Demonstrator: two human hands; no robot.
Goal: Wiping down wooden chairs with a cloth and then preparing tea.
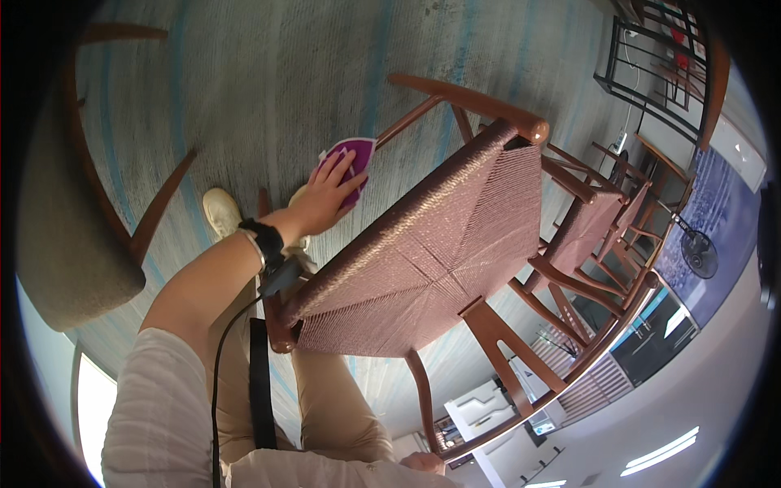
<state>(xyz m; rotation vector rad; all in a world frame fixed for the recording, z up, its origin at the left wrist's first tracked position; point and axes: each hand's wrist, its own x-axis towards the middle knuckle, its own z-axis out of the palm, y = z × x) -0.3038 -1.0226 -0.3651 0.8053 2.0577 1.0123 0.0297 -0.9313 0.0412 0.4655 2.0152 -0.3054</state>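
Observation:
My left hand (326, 192) presses a purple cloth with a pale edge (363, 155) against a wooden stretcher (407, 122) between the chair's front legs. The cloth hides part of that stretcher. The wooden chair (503, 360) is tilted in front of me, and its woven cord seat (427, 268) faces up. Low in the view, my right hand (424, 462) grips the end of the chair's curved top rail (488, 440); only part of that hand shows. On my left wrist are a black band and a bracelet.
An upholstered chair (85, 268) with wooden legs stands at the left. More woven-seat chairs (589, 229) line up at the right, near a black metal rack (656, 79). A black cable (223, 360) runs along my left arm. Striped carpet (274, 91) covers the floor.

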